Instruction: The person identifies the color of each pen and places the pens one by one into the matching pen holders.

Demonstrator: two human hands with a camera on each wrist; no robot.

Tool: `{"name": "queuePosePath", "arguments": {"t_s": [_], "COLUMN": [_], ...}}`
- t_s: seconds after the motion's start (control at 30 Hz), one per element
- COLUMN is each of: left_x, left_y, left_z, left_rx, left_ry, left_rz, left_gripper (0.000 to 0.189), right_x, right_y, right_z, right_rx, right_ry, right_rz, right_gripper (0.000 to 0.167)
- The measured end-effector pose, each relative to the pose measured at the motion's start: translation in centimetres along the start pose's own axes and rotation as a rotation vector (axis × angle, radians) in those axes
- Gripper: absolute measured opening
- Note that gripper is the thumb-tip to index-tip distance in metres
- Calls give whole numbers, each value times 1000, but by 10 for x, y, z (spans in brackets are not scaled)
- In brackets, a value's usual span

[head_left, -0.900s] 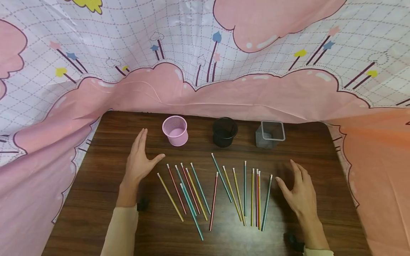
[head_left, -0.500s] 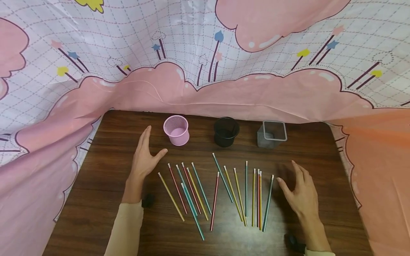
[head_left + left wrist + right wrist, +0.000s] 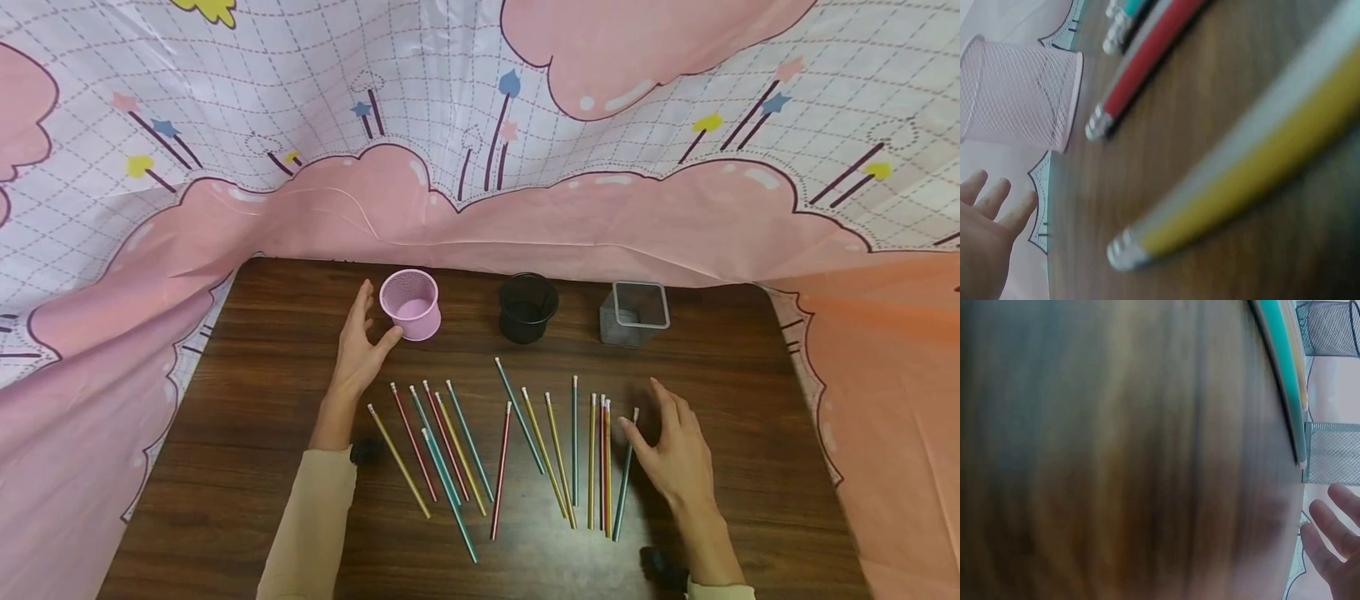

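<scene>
My left hand point(image 3: 358, 354) is beside the pink mesh pencil cup point(image 3: 422, 325), fingers spread along its left side, thumb near its lower front. In the left wrist view the fingers point(image 3: 1016, 215) appear apart from the cup point(image 3: 1022, 94); contact is hard to tell. My right hand point(image 3: 678, 457) hovers over the table's right part, fingers loosely extended and holding nothing. Its thumb lies close to the eraser end of the rightmost green pencil point(image 3: 624, 487). Several red, yellow and green pencils lie on the wood between both hands, erasers pointing away, among them a yellow pencil point(image 3: 399, 461) nearest my left wrist.
Along the back of the dark wooden table point(image 3: 225, 467) stand a black round mesh cup point(image 3: 522, 327) and a grey square mesh holder point(image 3: 618, 331). A pink and white patterned cloth point(image 3: 480, 221) hangs behind and around the table.
My left hand has moved forward and right, up to the pink cup. My right hand has shifted left toward the rightmost green pencil. Pencils and cups have stayed put.
</scene>
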State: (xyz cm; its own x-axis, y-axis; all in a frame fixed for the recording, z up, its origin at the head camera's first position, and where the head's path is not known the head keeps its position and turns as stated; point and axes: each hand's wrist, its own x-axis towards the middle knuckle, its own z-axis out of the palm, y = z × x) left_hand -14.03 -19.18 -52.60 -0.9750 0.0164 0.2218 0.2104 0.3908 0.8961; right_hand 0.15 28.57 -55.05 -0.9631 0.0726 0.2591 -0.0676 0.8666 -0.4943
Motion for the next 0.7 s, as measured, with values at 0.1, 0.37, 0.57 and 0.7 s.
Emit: {"name": "queuePosePath", "arguments": {"t_s": [0.1, 0.37, 0.57, 0.7], "left_x": [2, 9, 14, 19], "left_y": [21, 38, 38, 27], "left_z": [2, 8, 11, 15], "left_rx": [-30, -115, -124, -114], "left_ry": [-5, -7, -22, -17], "left_rz": [-4, 20, 9, 15], "left_gripper": [88, 87, 86, 84], "right_x": [0, -3, -4, -2], "right_y": [-3, -12, -24, -31], "right_z": [1, -4, -5, -3], "right_rx": [-4, -59, -65, -74], "right_ry": [-1, -51, -104, -111], "right_rz": [-5, 94, 185, 187], "right_gripper": [80, 77, 71, 67]}}
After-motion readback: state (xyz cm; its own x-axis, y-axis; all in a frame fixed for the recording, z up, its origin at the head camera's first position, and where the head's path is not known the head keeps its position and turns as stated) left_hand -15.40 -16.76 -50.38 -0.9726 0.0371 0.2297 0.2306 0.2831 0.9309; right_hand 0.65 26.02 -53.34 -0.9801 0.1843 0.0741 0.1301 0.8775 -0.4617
